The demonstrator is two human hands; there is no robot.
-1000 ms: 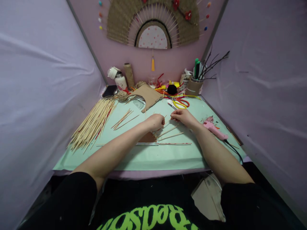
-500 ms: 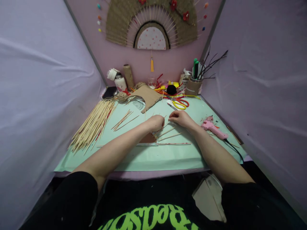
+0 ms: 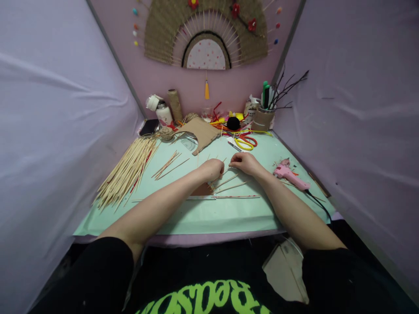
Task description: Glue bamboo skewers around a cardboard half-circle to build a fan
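Observation:
My right hand (image 3: 245,163) pinches the outer end of a thin wooden stick (image 3: 225,170). Curled and closed, my left hand (image 3: 214,169) is over the stick's inner end; its fingertips are hidden, so what they grip cannot be made out. Beneath that hand lies a brown cardboard piece (image 3: 202,190) with a pale rim, partly covered by my left forearm. Several sticks (image 3: 231,187) fan out from it across the green tabletop (image 3: 199,220). A red-marked stick (image 3: 237,197) runs to the right along its straight near edge.
Left stands a big pile of sticks (image 3: 126,172), with a few loose sticks (image 3: 166,165) beside it. Cut cardboard (image 3: 203,133), yellow-and-red-handled scissors (image 3: 244,144) and a pot of twigs (image 3: 262,118) are behind. A pink glue gun (image 3: 291,174) with its cord lies right.
The view has shifted very slightly. Both hands keep nearly the same place and grip; the sticks and cardboard look unmoved.

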